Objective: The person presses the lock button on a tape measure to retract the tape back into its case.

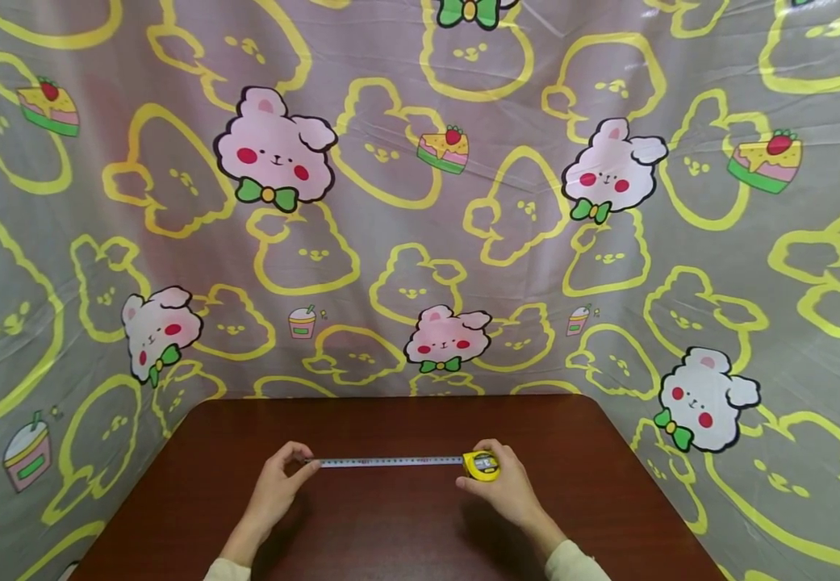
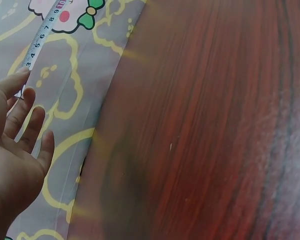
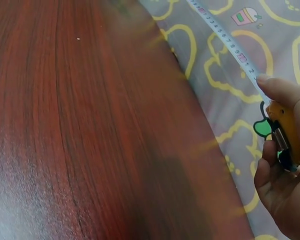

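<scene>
A yellow tape measure (image 1: 481, 466) is held in my right hand (image 1: 510, 488), fingers and thumb round its case. Its white blade (image 1: 398, 462) runs out straight to the left, above the table. At the blade's free end, my left hand (image 1: 274, 488) pinches the tip between thumb and fingers. In the left wrist view the left hand (image 2: 15, 145) has its other fingers spread loosely, and the blade (image 2: 37, 42) shows black numbers. The right wrist view has the case (image 3: 282, 125) partly covered by the right hand (image 3: 290, 195), with the thumb near where the blade comes out.
Below both hands lies a dark reddish-brown wooden table (image 1: 376, 532) with rounded far corners. A grey curtain (image 1: 390, 218) printed with white rabbits, yellow outlines, cakes and cups hangs behind it and along both sides.
</scene>
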Action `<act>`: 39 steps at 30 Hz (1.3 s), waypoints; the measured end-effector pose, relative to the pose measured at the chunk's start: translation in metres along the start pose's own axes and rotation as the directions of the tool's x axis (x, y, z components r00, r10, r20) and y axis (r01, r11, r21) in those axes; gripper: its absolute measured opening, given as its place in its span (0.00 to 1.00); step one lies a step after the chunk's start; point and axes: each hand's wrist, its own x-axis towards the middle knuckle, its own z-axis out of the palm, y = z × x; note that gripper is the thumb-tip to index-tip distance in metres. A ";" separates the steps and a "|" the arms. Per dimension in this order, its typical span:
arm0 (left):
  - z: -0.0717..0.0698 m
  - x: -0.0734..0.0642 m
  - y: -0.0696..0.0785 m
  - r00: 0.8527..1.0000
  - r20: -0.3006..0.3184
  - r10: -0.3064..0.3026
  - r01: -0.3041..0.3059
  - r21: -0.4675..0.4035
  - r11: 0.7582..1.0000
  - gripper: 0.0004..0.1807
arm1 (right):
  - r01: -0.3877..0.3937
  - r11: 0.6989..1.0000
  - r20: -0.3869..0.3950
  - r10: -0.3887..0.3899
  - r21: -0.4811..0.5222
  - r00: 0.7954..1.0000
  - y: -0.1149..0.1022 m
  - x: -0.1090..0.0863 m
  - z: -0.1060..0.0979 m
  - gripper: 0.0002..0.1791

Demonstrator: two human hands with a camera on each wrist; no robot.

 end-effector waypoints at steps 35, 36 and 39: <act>0.048 0.003 0.014 0.997 0.041 0.070 -0.064 -0.123 0.990 0.09 | 0.051 0.999 0.022 -0.051 -0.003 0.998 -0.023 0.000 0.033 0.31; 0.050 0.003 0.014 0.996 0.042 0.074 -0.068 -0.130 0.989 0.09 | 0.054 0.999 0.024 -0.054 -0.002 0.998 -0.024 0.000 0.034 0.31; 0.055 0.003 0.016 0.997 0.046 0.061 -0.054 -0.137 0.989 0.10 | 0.062 0.998 0.025 -0.062 0.001 0.998 -0.026 0.001 0.040 0.30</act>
